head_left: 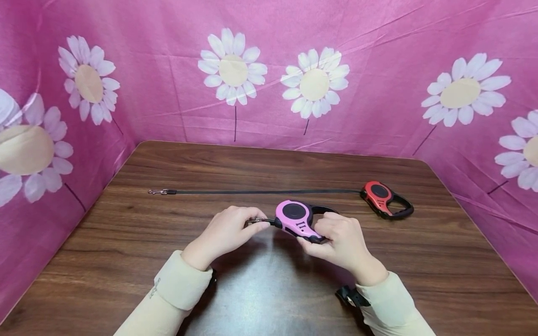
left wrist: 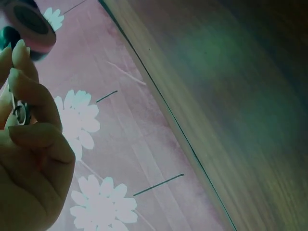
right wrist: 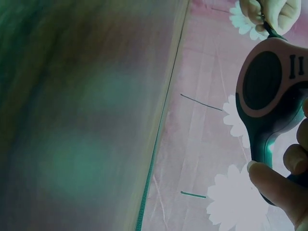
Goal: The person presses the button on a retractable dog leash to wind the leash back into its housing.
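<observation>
Head view: pink retractable leash (head_left: 290, 217) over the tabletop (head_left: 126, 242), midway between its side edges. Right hand (head_left: 344, 238) grips the black handle (head_left: 321, 209); left hand (head_left: 229, 230) pinches the metal clip (head_left: 259, 219). Likely light and stiff, smooth-cased; best held by the handle.

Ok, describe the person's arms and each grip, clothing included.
The left sleeve and right sleeve are pale cream with broad turned-back cuffs. Small dark letter-like marks show on the left one. A black strap shows beside the right cuff. Left grip and right grip are gloveless.
</observation>
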`<action>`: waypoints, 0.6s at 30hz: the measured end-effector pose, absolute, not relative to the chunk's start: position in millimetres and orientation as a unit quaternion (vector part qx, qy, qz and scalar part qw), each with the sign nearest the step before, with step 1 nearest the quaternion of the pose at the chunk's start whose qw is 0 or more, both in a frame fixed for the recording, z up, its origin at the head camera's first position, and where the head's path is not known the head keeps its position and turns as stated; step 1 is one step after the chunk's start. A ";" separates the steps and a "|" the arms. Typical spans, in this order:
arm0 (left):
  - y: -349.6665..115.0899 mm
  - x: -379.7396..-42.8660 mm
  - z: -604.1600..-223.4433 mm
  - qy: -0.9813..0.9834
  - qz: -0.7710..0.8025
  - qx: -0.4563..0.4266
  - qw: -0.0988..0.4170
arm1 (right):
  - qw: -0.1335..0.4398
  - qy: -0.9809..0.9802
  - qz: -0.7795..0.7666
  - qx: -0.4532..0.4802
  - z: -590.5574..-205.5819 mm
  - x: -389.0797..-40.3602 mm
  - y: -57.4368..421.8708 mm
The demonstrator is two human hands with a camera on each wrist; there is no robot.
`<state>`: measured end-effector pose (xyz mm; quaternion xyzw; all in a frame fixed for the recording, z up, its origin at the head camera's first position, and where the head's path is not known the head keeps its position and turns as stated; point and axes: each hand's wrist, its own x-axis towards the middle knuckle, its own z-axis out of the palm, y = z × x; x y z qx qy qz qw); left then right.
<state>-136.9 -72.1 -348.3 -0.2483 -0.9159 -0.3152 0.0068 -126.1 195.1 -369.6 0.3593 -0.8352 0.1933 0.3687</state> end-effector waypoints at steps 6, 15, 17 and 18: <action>-74.9 -136.3 -350.0 -0.918 -0.312 -0.244 -0.013 | 0.347 -0.838 0.201 0.370 -372.8 -126.2 196.5; -77.7 -139.7 -350.6 -0.920 -0.287 -0.263 -0.052 | 0.289 -0.859 0.195 0.375 -369.9 -125.5 204.9; -77.4 -140.0 -351.2 -0.920 -0.286 -0.262 -0.054 | 0.287 -0.860 0.193 0.375 -370.4 -125.6 204.7; -77.4 -140.0 -351.5 -0.921 -0.285 -0.260 -0.055 | 0.285 -0.861 0.192 0.375 -370.5 -125.6 204.5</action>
